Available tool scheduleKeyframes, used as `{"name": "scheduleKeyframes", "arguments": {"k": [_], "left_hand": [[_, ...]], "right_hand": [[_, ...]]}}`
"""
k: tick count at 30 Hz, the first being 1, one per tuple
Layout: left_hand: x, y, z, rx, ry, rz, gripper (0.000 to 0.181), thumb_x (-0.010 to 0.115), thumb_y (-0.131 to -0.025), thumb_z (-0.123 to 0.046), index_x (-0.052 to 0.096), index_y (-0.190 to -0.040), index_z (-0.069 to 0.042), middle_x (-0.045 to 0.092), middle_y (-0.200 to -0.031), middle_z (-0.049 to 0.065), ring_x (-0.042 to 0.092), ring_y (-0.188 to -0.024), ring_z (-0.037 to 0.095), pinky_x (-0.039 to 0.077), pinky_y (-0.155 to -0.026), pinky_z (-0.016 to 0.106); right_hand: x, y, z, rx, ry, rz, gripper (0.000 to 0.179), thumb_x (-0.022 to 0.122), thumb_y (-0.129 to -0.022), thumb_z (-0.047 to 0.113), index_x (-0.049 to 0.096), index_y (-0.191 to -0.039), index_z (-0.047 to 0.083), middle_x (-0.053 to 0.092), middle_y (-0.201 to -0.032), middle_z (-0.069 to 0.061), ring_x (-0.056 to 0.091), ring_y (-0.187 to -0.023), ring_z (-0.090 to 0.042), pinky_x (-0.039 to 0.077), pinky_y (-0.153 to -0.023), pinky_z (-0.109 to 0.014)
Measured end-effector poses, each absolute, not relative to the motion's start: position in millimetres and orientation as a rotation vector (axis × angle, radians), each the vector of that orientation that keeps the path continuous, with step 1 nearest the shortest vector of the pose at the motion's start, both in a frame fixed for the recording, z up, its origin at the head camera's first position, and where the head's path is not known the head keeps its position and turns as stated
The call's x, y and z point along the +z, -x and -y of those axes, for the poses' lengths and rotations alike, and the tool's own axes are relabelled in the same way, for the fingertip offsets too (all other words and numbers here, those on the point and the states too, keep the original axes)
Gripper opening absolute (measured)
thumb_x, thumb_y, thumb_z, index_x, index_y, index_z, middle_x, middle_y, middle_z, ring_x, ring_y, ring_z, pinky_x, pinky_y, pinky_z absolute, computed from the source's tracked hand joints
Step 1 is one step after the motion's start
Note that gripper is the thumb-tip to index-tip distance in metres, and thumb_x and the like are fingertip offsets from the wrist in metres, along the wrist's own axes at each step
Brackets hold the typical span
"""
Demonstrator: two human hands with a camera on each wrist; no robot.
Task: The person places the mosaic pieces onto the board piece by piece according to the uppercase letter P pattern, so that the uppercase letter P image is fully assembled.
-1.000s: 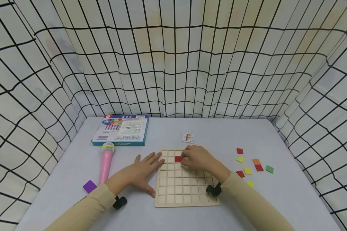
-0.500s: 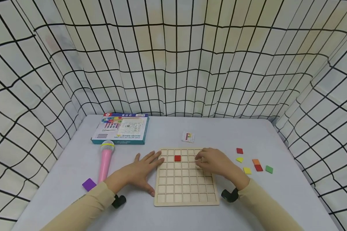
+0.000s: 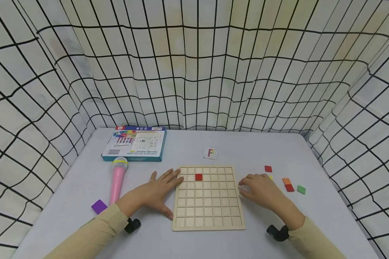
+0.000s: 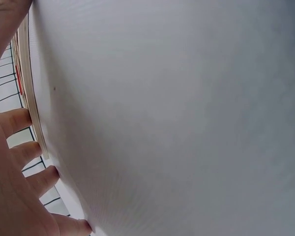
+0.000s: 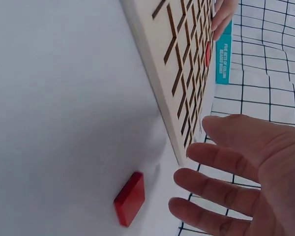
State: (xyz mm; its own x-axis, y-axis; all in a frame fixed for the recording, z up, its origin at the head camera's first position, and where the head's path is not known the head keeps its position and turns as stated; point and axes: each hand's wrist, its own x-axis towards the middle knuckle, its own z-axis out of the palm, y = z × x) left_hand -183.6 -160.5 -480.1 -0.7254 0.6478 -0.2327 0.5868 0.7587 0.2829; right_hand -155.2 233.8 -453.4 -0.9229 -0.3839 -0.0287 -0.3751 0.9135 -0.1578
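Left hand (image 3: 159,190): I am seeing its fingers spreading apart, holding nothing, the fingertips resting on the left edge of the board.
Right hand (image 3: 262,190): it is hovering just beside the board's right edge, thumb and relaxed fingers standing apart with nothing between them.
Wooden grid board (image 3: 210,202): it is lying flat on the white tabletop (image 3: 188,246), between the two hands.
Inset red tile (image 3: 199,177): it is sitting in a cell of the third column from the left, second row from the far edge.
Loose red tile (image 5: 130,199): on my right wrist view it is lying on the tabletop, near the fingertips but apart from them.
Right-side tiles: an orange tile (image 3: 286,181) is meeting a red one, a green tile (image 3: 301,189) is lying near them, and a yellow piece (image 3: 271,177) is partly hiding behind the right hand.
Pattern card (image 3: 210,153): it is lying beyond the board.
Left side: I am spotting a pink microphone (image 3: 118,181), a purple tile (image 3: 99,206) and a flat printed box (image 3: 134,144).
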Motion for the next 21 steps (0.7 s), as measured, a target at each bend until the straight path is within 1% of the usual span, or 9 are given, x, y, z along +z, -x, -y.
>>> {"name": "scheduleKeyframes", "arguments": {"k": [6, 11, 16, 21], "left_hand": [[-479.8, 184.2, 159.1, 0.27, -0.952, -2.628, 0.133, 0.084, -0.059, -0.079, 0.03, -0.164, -0.019, 0.011, -0.175, 0.009, 0.008, -0.161, 0.039, 0.01, -0.112, 0.084], [-480.2, 185.1, 159.2, 0.257, -0.932, -2.63, 0.133, 0.084, -0.058, -0.08, 0.03, -0.164, -0.02, 0.01, -0.175, 0.008, 0.008, -0.161, 0.038, 0.009, -0.113, 0.084], [-480.3, 185.7, 160.5, 0.261, -0.933, -2.631, 0.133, 0.084, -0.058, -0.079, 0.03, -0.164, -0.02, 0.01, -0.175, 0.009, 0.008, -0.161, 0.038, 0.009, -0.113, 0.084], [-480.0, 185.4, 160.3, 0.277, -0.935, -2.629, 0.133, 0.085, -0.058, -0.079, 0.03, -0.164, -0.019, 0.01, -0.175, 0.009, 0.008, -0.161, 0.039, 0.009, -0.112, 0.084]], "right_hand": [[-456.1, 138.3, -255.3, -0.117, 0.56, -3.09, 0.024, 0.083, -0.088, 0.03, 0.078, -0.108, 0.019, 0.076, -0.109, -0.003, 0.07, -0.103, -0.025, 0.049, -0.099, -0.058], [-458.9, 133.1, -264.7, -0.155, 0.468, -3.089, 0.027, 0.086, -0.084, 0.029, 0.078, -0.108, 0.019, 0.076, -0.102, 0.001, 0.069, -0.097, -0.021, 0.048, -0.097, -0.058], [-466.1, 127.9, -268.2, -0.177, 0.439, -3.113, 0.03, 0.09, -0.08, 0.026, 0.077, -0.107, 0.019, 0.074, -0.094, 0.005, 0.068, -0.09, -0.016, 0.048, -0.093, -0.054], [-469.1, 124.4, -268.7, -0.198, 0.422, -3.132, 0.032, 0.091, -0.078, 0.024, 0.077, -0.106, 0.019, 0.069, -0.086, 0.007, 0.066, -0.087, -0.016, 0.046, -0.091, -0.051]]}}
